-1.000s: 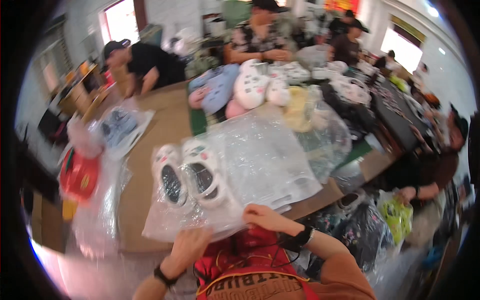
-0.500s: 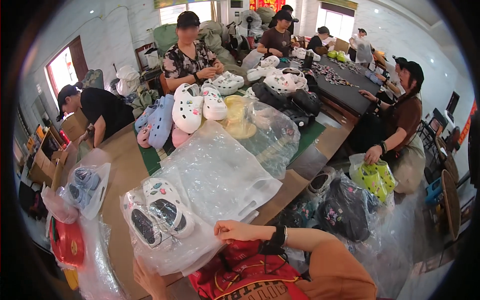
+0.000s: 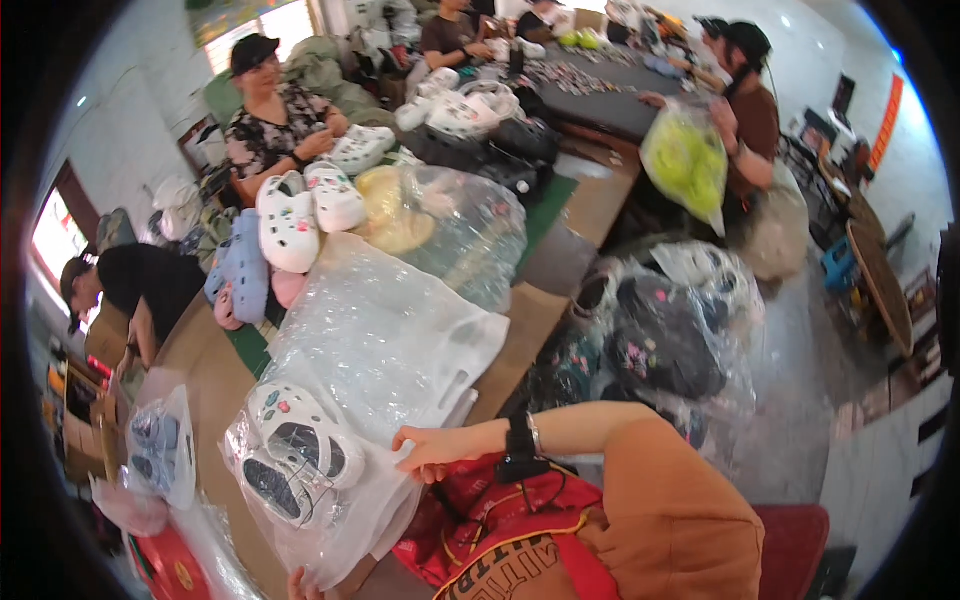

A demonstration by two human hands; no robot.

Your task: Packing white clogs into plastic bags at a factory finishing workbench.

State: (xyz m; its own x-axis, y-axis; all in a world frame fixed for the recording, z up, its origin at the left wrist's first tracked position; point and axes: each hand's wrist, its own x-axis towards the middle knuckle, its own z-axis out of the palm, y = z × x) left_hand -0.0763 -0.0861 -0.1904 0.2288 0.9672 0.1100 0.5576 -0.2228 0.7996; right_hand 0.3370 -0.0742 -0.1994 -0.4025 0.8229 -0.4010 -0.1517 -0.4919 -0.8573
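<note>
A pair of white clogs [image 3: 295, 455] with small charms lies inside a clear plastic bag [image 3: 350, 500] at the near edge of the wooden table [image 3: 215, 375]. My right hand [image 3: 435, 448] pinches the bag's right edge beside the clogs; a black watch sits on that wrist. Only the fingertips of my left hand [image 3: 300, 582] show at the lower edge, holding the bag's bottom corner from below. A stack of flat clear bags [image 3: 390, 335] lies just beyond the clogs.
White clogs [image 3: 300, 210] and blue clogs [image 3: 240, 270] are piled mid-table beside a bag of yellow clogs [image 3: 440, 225]. Bags of dark clogs [image 3: 660, 335] stand on the floor at right. Several people work around the tables; one holds a yellow-green bag [image 3: 685, 160].
The view has swung right, so the bagged clogs now sit lower left. My right hand stays on the bag's edge, while my left hand has sunk to the lower edge.
</note>
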